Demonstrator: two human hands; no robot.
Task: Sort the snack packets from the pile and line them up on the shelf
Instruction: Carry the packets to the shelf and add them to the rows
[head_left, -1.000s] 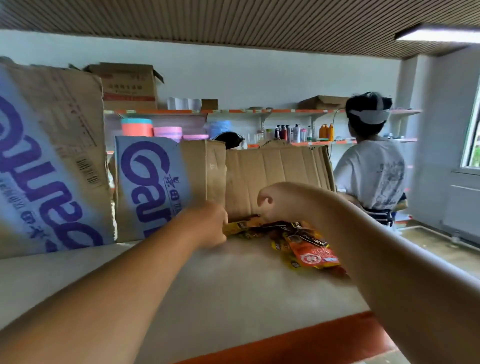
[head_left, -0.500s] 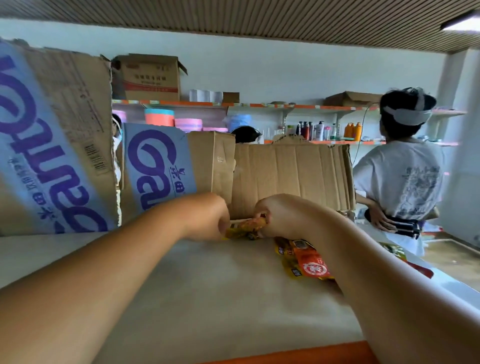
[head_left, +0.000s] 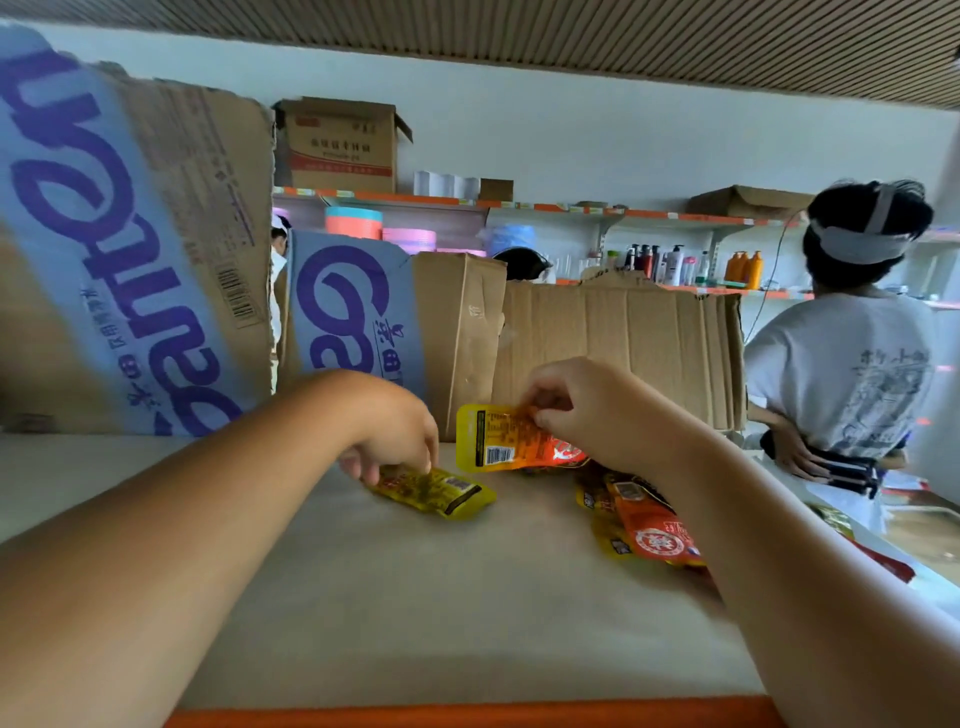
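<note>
The left hand (head_left: 395, 434) reaches down to the shelf (head_left: 415, 597), its grip clamped on the left end of a yellow packet (head_left: 439, 492) with curled fingertips. That packet lies flat on the beige shelf top, slanting away to the right. Just beside it the right hand (head_left: 587, 410) holds an orange packet (head_left: 511, 440) off the shelf, back side to the camera with a barcode showing. Here the grip is a pinch of thumb and fingers on the packet's top right corner. The two packets are near each other but apart. To the right, partly hidden under the right forearm, the pile (head_left: 649, 530) of orange and yellow packets lies on the shelf. Cardboard boxes (head_left: 613, 353) stand along the back of the shelf, two with blue and purple print. Past them at the right a person (head_left: 841, 374) in a white T-shirt and a head strap stands with their back turned. Bottles (head_left: 670, 265) line a far wall shelf.
</note>
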